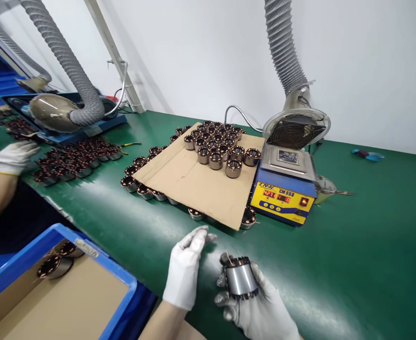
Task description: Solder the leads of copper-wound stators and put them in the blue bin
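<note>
Gloved right hand [260, 307] holds a grey metal motor stator with copper windings [241, 279] low over the green worktop [352, 245].

The right grip is wrapped around the stator's smooth steel body, fingers pinching it upright, winding ends showing at top and bottom. The white-gloved left hand [186, 271] hovers just beside it, its grip loosely spread and holding nothing. Beyond them lies a brown cardboard sheet [193, 182] carrying a cluster of similar wound stators [220, 144], with a blue and yellow solder pot with red digits [284, 189] touching its right edge. A blue plastic crate [123, 288] sits at lower left. Another person's gloved hand [14, 158] works at far left.
</note>
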`<state>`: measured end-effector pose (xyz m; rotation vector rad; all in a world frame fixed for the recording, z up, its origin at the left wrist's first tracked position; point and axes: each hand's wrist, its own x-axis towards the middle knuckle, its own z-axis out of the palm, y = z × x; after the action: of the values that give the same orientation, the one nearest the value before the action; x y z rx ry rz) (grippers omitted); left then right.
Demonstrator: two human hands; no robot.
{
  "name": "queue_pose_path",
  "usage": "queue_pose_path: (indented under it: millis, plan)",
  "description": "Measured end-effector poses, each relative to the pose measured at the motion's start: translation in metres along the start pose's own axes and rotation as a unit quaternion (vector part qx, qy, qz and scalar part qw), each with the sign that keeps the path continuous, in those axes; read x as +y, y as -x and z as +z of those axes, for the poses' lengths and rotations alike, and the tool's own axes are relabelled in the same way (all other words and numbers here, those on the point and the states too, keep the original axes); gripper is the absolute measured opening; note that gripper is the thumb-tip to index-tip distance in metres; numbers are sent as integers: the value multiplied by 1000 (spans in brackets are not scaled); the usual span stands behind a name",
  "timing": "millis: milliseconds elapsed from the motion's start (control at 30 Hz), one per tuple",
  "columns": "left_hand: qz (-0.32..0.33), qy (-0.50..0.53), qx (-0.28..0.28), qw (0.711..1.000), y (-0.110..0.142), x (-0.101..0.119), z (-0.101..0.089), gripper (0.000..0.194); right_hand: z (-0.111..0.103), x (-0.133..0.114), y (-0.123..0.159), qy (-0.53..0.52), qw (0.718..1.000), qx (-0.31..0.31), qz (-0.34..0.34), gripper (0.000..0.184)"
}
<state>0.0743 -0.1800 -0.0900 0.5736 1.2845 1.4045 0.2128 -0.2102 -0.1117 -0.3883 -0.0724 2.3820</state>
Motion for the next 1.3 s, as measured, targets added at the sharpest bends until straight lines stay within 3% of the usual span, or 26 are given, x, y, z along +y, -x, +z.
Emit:
queue_pose_path:
  millis: [100,167,233,367,467,533,600,667,767,867,933,1000,1067,1133,1200,1300]
  plan:
    - [-36,-130,-189,973,10,-4,-10,77,0,-1,-2,-26,999,28,-15,50]
    - [-51,-165,-256,951,20,-5,-8,84,0,0,-2,-28,999,34,-13,50]
    - [-71,-161,-240,955,25,-4,-2,65,0,1,0,-9,1000,16,14,50]
    - [-62,-133,-101,984,15,4,11,13,-3,1,6,29,999,-15,44,49]
    - [-21,-21,-24,999,4,6,11,21,-7,0,8,12,999,-5,51,48]
    - [-12,55,-21,998,3,6,10,31,-7,0,9,10,998,-7,63,50]
    - [-54,23,-63,996,9,6,10,36,-5,2,8,28,998,-7,49,47]
    - [-105,-80,-85,988,16,6,13,29,-2,5,5,73,997,17,-8,39]
    - [-89,-91,-23,992,19,7,12,16,-1,12,1,187,971,83,-126,45]
    - [-26,57,13,998,9,8,2,28,-13,18,-2,351,887,173,-243,57]
    - [-22,116,-13,993,5,8,-4,44,-24,21,-5,477,789,212,-323,51]
    - [-72,86,-85,990,6,5,-3,59,-31,21,-7,584,678,210,-394,41]
    - [-120,17,-135,983,11,-1,4,54,-32,19,-10,662,572,197,-442,34]
    - [-126,-8,-128,984,17,-5,13,37,-27,16,-10,716,490,197,-457,29]
    - [-124,47,-92,987,17,-7,18,30,-21,15,-10,749,431,198,-462,27]
    - [-89,152,-36,984,10,0,10,32,-16,14,-9,770,391,197,-463,33]
